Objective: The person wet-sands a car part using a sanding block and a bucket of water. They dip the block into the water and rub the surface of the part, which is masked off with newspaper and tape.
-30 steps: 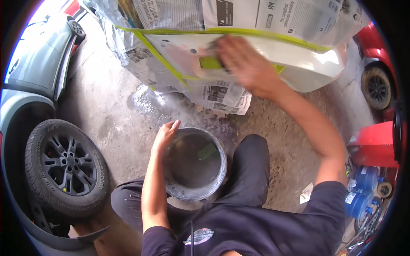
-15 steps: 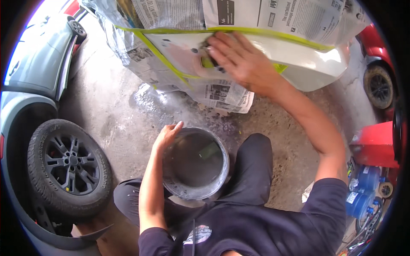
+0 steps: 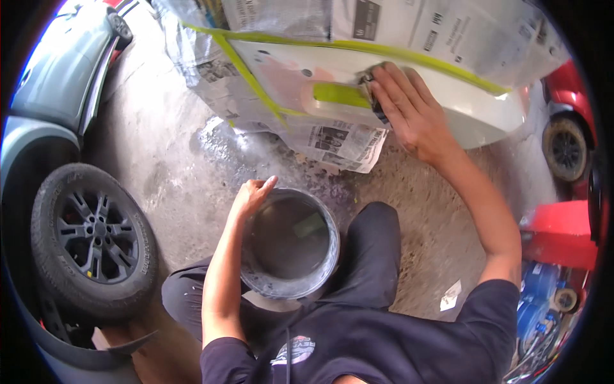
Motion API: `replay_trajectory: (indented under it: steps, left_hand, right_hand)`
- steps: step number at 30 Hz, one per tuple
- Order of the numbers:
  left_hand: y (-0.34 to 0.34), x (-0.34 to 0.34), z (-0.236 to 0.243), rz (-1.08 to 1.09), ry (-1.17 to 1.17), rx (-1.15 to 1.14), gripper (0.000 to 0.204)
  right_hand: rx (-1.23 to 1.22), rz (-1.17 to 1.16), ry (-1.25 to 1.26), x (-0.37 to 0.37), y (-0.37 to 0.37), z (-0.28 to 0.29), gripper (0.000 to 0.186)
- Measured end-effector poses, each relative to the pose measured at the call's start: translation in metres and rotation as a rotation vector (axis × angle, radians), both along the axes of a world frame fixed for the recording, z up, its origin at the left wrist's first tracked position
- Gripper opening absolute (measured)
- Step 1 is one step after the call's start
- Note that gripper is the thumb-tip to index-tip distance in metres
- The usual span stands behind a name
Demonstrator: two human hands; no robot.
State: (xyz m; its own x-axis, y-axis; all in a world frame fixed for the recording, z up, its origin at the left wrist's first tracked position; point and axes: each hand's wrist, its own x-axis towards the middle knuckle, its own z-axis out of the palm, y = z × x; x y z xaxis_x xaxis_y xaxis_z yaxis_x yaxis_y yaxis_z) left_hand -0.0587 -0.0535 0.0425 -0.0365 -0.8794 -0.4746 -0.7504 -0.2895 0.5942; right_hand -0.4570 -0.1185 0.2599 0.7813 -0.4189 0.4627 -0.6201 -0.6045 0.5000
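My right hand presses a dark, folded piece of sandpaper against the white car body panel, its fingers laid flat over it. Just left of the fingers, a yellow-green taped recess shows in the panel. Pinkish patches and a few dark round spots mark the surface further left. My left hand grips the left rim of a round dark bucket, thumb raised. Murky liquid fills the bucket, with a pale greenish rectangle showing in it. The bucket stands between my legs.
Newspaper and yellow-green tape border the panel. At left is a grey vehicle with a large wheel. A red car part and blue water jugs stand at right. Wet patches mark the concrete floor.
My right hand has slid to the right and slightly down along the panel with the sandpaper, uncovering the taped recess. My left hand stays on the bucket rim. The whole view has shifted slightly.
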Motion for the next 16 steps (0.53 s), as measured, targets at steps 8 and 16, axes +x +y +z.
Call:
replay_trajectory:
  steps: [8, 16]
  left_hand:
    - [0.012, 0.009, -0.013, 0.026, -0.025, -0.213, 0.079]
    - [0.015, -0.007, 0.001, 0.097, -0.113, -0.148, 0.078]
  right_hand:
    - [0.083, 0.07, -0.052, 0.053, -0.02, 0.003, 0.063]
    - [0.076, 0.201, 0.028, 0.076, -0.024, 0.006, 0.068]
